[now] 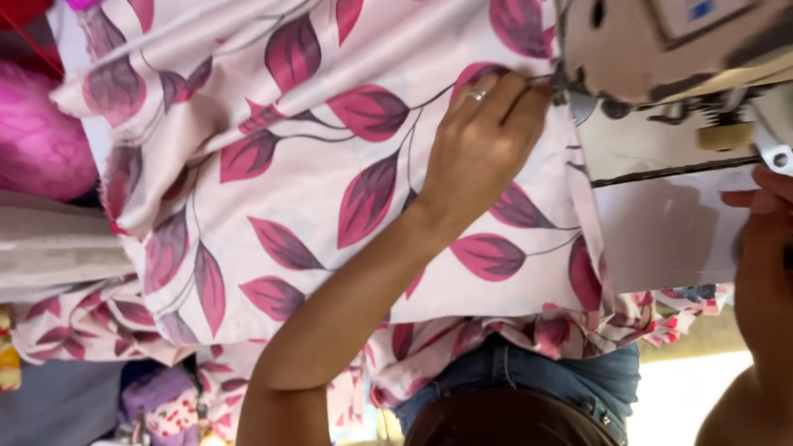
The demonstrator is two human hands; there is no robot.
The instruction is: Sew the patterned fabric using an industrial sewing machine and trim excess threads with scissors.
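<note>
A pale pink fabric [314, 165] printed with dark red and purple leaves is spread over the work surface and hangs toward my lap. My left hand [483, 144], with a ring on one finger, lies on the fabric, its fingertips pinching the cloth edge right against the foot of a cream sewing machine [661, 49] at the top right. My right hand [764, 227] shows only in part at the right edge, beside the white machine bed [661, 223]; whether it holds anything is hidden.
A bright pink bundle [37, 140] sits at the far left. More leaf-print cloth [83, 326] and a folded white piece [49, 248] are piled at the lower left. My blue jeans [570, 376] show below the fabric's edge.
</note>
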